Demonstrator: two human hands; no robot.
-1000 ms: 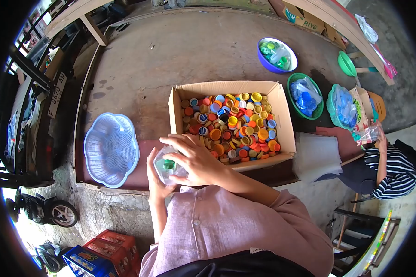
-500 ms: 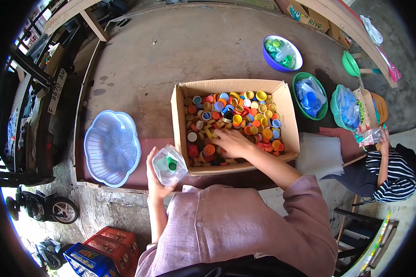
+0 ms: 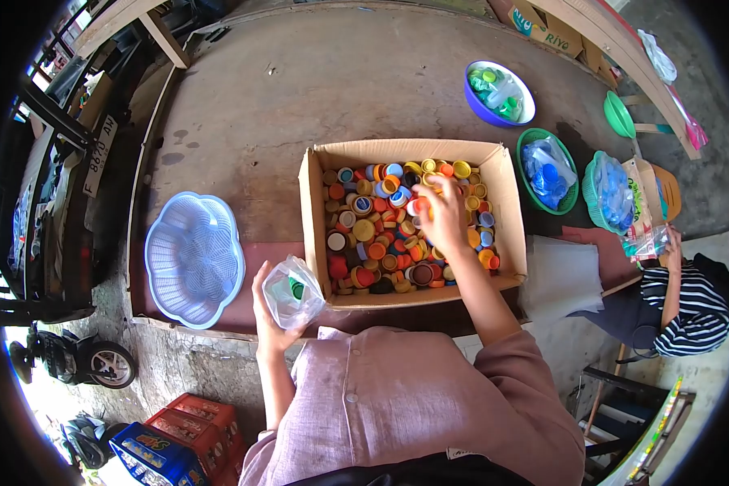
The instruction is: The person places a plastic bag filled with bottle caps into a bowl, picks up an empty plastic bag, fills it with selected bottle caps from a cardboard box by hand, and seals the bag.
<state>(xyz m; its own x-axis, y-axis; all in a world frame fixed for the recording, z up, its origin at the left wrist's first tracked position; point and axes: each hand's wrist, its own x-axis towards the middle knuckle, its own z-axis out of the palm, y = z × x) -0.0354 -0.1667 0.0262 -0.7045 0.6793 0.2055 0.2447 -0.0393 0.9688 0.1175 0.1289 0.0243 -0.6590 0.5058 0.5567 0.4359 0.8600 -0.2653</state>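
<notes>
A cardboard box [image 3: 505,211] full of loose plastic bottle caps [image 3: 373,231] in red, orange, yellow, blue and other colours lies before me. Over its upper right part is my right hand [image 3: 443,217], its fingers curled around caps. A white-and-red cap [image 3: 415,206] shows at the fingertips; the rest of the grip is partly hidden. Left of the box's near corner, my left hand [image 3: 277,317] is closed around a clear plastic bag [image 3: 306,306]. Green caps [image 3: 296,289] show inside this bag.
A pale blue plastic basket [image 3: 194,259] sits at left. On the right are a purple bowl [image 3: 488,115] and green baskets [image 3: 569,196] holding bagged caps, plus clear plastic sheets [image 3: 563,271]. Another person in a striped sleeve [image 3: 690,308] handles a clear bag at far right.
My right hand has lifted from the caps at the box's lower middle and moved up and right. The caps there are rearranged. My left hand keeps the bag, shifted slightly left.
</notes>
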